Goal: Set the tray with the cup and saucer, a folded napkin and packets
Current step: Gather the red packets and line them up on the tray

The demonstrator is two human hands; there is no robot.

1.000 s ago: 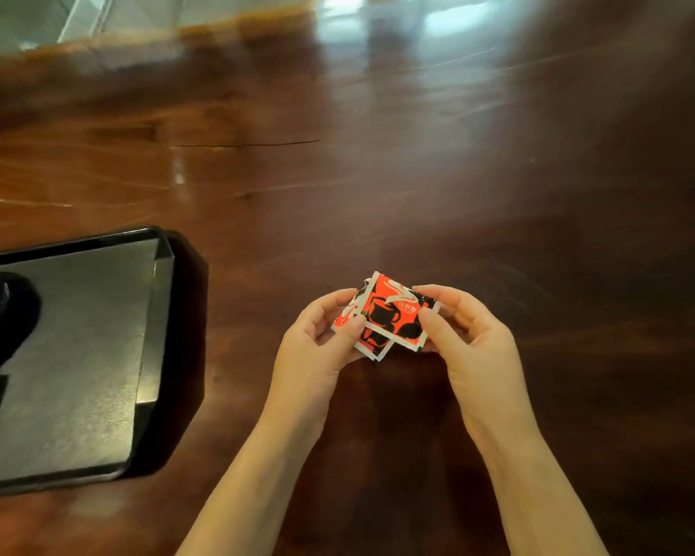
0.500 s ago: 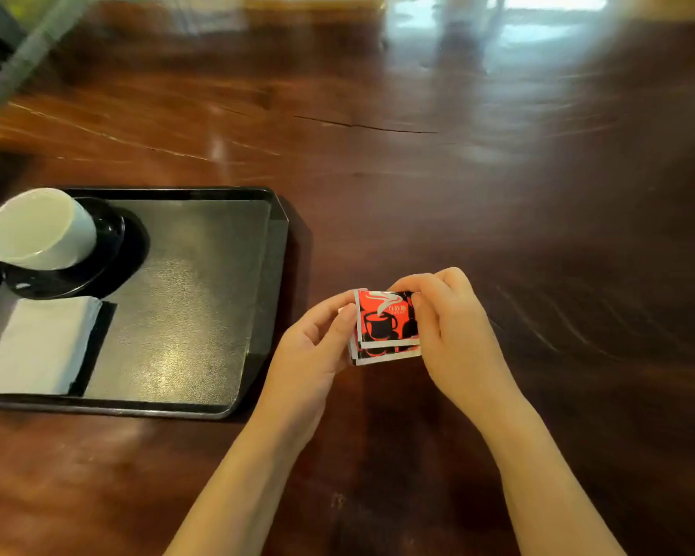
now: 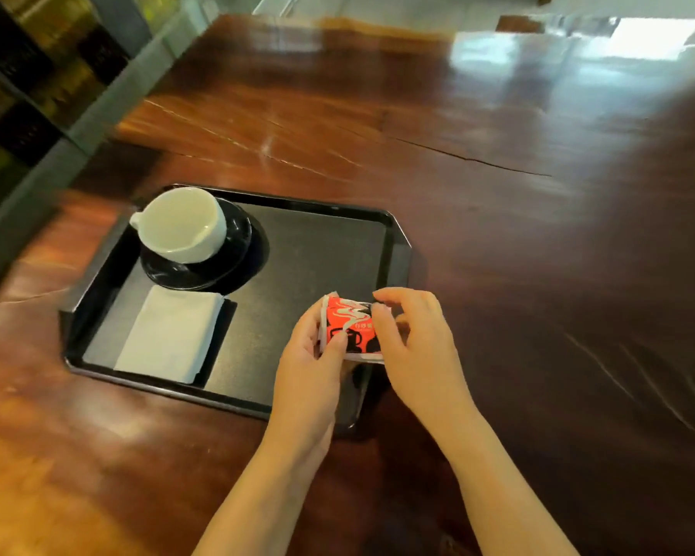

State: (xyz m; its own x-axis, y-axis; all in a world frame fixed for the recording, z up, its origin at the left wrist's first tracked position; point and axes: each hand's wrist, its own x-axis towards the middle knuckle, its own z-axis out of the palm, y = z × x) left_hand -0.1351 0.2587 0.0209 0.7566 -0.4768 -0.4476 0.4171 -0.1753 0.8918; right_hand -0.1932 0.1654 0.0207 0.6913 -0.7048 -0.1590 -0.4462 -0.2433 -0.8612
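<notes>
Red paper packets with a black print are the thing in hand: I see a small stack of them held between both hands, over the near right corner of the tray. The left hand holds the stack from its left side, with the thumb on the printed face. The right hand pinches the far edge and the right side with curled fingers. So both hands are closed on the packets and neither is free. I cannot tell whether the stack touches the tray floor or hangs a little above it.

In the far left corner of the tray the white cup sits on the black saucer. The folded white napkin lies just in front of the saucer, toward the near left corner. I judge that the packets are the last step of the task. For the next move I would lower the stack flat onto the tray floor to the right of the napkin, apart from it. Then both hands should let go gently, so that the packets do not slide apart.

About writing: the top packet shows a black cup with white steam on the red ground. Beside the cup there are some small white signs, but they are too small and blurred for me to read. I find no brand name. The tray stands on a dark reddish wooden tabletop.
</notes>
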